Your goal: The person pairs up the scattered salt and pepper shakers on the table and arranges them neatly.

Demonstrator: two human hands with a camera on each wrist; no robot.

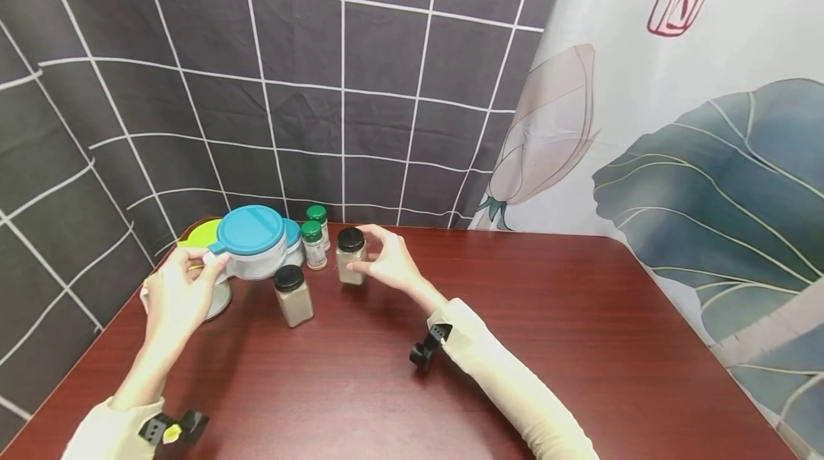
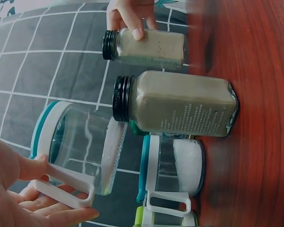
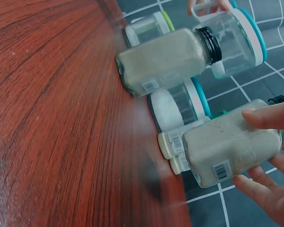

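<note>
My left hand [image 1: 182, 295] grips the white handle of a clear jar with a blue lid [image 1: 252, 231]. This jar is raised off the table, with a little white content inside, as the left wrist view shows. My right hand [image 1: 391, 260] holds a black-capped glass spice jar [image 1: 350, 257] between thumb and fingers. Whether its base touches the table I cannot tell. Between the hands another black-capped spice jar [image 1: 294, 297] stands upright, full of greyish-beige powder. In the right wrist view my thumb lies along the held spice jar [image 3: 232, 146].
Behind the raised jar stand a second blue-lidded jar [image 1: 294, 242] and a green-lidded jar [image 1: 203, 232], partly hidden. Two small green-capped shakers [image 1: 314, 245] are beside them. The reddish-brown table [image 1: 515, 317] meets a gridded dark curtain [image 1: 386, 124] at the back.
</note>
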